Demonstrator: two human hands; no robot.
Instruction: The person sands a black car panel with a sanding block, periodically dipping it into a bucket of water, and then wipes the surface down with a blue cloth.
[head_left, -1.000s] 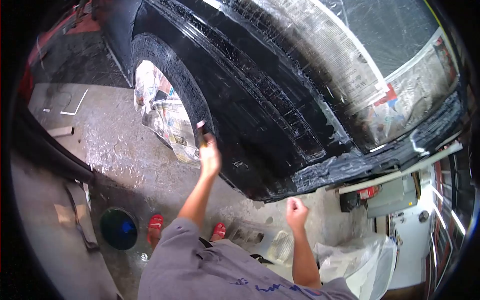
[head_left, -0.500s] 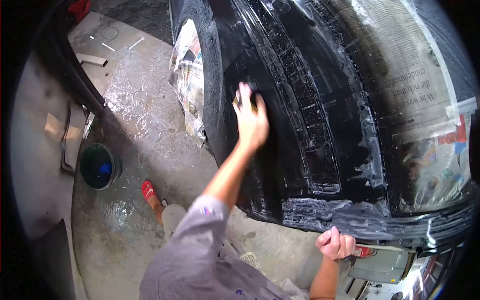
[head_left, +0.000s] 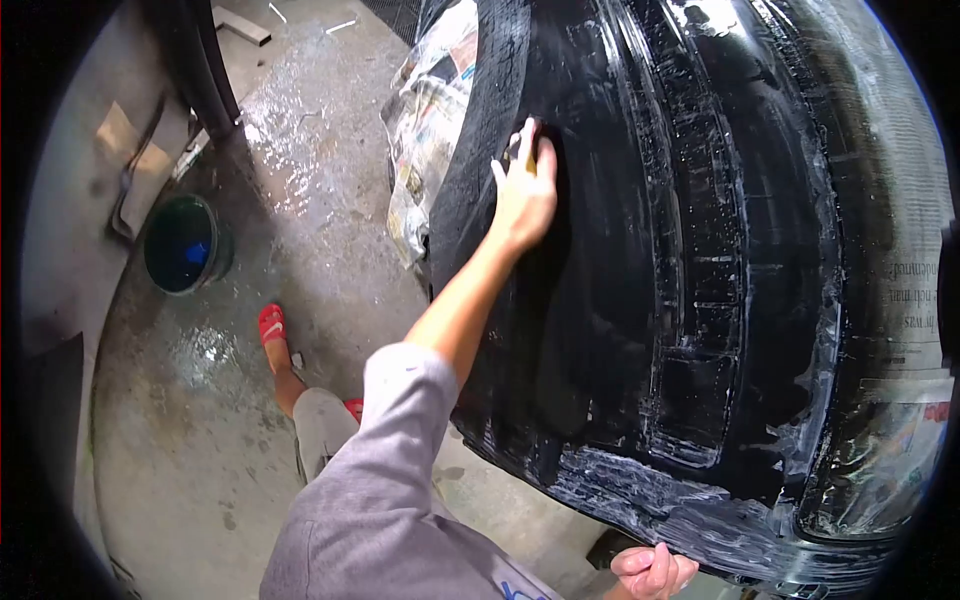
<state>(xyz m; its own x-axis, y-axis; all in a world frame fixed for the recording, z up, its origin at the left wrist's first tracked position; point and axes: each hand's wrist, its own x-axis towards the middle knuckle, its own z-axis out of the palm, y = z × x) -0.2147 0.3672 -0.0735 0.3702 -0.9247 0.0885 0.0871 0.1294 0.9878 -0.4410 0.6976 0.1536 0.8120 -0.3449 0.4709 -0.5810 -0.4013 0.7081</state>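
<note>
My left hand presses a small dark sanding pad with a yellowish edge against the wet black car panel. Most of the pad is hidden under my fingers. My right hand is low at the right, fingers curled into a fist, beside the panel's lower edge. Nothing shows in that fist. Whitish residue smears the panel's lower strip and its grooves. Crumpled newspaper covers the wheel opening left of my left hand.
A dark green bucket with something blue inside stands on the wet concrete floor. My foot in a red sandal is nearby. A dark post rises at the upper left. Taped newspaper covers the far right of the car.
The view has shifted, with the panel lower and further right in it. My left hand is nearer the wheel arch, still holding the pad. My right fist appears lower in view.
</note>
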